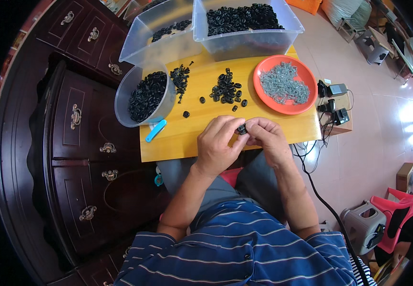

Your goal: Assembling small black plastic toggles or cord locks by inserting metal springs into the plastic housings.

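Along the left of the frame, a dark-brown wooden cabinet (pixel 68 143) with carved panels and ornate metal handles. Right of it, at the left edge of a yellow wooden table (pixel 192 136), a round translucent tub (pixel 161 113) full of small black parts; just below, a light-blue tool handle (pixel 156 131), exact kind unclear. In the upper left of the tabletop, a rectangular translucent bin (pixel 139 45) with a thin layer of black parts, and below it a loose scatter of narrow black pieces (pixel 180 78). At the centre, left hand (pixel 216 145) and right hand (pixel 271 140) close together near the table's front edge, with a small black part (pixel 242 129) pinched between the fingertips of both. Above, a loose pile of black oval pieces (pixel 225 88); at the top of the frame, a second translucent bin (pixel 259 45), heaped with black parts. At the table's right, an orange-red plate (pixel 283 109) of small silver metal pieces (pixel 283 83). Beyond, a pale tiled floor (pixel 354 157), black power adapters (pixel 337 89) on a small stand, and, toward the right edge, a grey plastic stool (pixel 364 224) beside a pink chair (pixel 397 205).
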A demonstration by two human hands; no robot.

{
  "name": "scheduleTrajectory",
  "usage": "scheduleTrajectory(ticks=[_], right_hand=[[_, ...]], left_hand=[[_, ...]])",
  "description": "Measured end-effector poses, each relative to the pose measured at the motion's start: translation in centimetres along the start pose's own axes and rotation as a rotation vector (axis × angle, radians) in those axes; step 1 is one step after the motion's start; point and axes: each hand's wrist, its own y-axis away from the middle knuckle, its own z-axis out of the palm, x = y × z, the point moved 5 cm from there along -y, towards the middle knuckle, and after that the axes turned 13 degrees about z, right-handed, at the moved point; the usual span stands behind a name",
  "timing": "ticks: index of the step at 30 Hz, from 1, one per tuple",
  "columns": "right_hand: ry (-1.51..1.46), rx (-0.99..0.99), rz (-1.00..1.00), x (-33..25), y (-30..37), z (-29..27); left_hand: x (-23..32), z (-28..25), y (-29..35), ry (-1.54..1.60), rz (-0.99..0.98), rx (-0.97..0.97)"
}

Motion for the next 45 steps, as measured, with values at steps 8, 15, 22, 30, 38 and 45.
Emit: scheduleTrajectory(ticks=[8, 15, 22, 30, 38, 45], right_hand=[[0.036, -0.01, -0.064, 0.0, -0.1, -0.2], [0.084, 0.032, -0.157, -0.1, -0.2, 0.2], [0.093, 0.071, -0.15, 0.1, -0.2, 0.2], [0.148, 0.092, -0.173, -0.5, 0.2, 0.4], [0.766, 0.292, -0.254, -0.3, 0.2, 0.6], [0.865, 0.311, -0.227, -1.0, 0.9, 1.2]], left_hand=[[-0.3, 0.3, 0.0, 0.021, -0.014, -0.031], [-0.8, 0.4, 0.3, 0.04, -0.01, -0.01], [-0.9, 0.5, 0.6, 0.066, 0.03, 0.033], [-0.9, 0.1, 0.7, 0.128, -0.047, 0.035], [-3.2, -0.6, 3.6, 0.009, -0.178, -0.025], [-9.0, -3.8, 8.4, -0.252, -0.363, -0.125]])
